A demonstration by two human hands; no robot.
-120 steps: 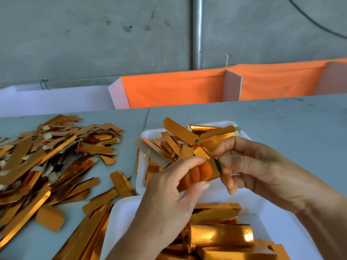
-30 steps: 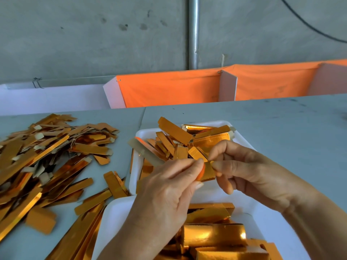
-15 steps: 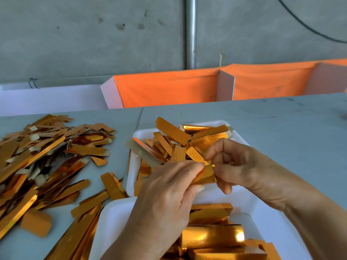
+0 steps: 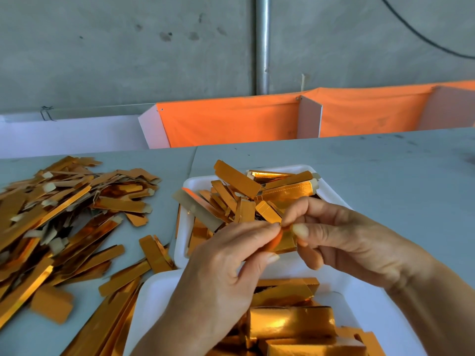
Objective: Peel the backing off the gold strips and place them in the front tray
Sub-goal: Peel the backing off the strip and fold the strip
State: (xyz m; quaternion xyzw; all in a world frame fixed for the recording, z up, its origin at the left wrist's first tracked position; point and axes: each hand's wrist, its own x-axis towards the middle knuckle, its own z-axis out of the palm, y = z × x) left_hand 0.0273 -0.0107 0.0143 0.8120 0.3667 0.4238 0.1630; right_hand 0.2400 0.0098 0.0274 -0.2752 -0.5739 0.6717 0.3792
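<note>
On the left of the grey worktop lies a loose heap of gold foil strips with pale paper tabs. Next comes the left hand, thumb and forefinger pinching the near end of a small shiny gold strip. Half a second ago that strip lay flatter between the fingers; now its end is turned up and shows an orange reflection — likely the backing starting to lift, though the split itself cannot be made out. The right hand pinches the strip's other end with curled fingers. Both hover just above the far white foam tray piled with gold strips, while the near white foam tray holding folded gold pieces sits below the wrists. Which tray counts as the front one is uncertain — probably the far one.
</note>
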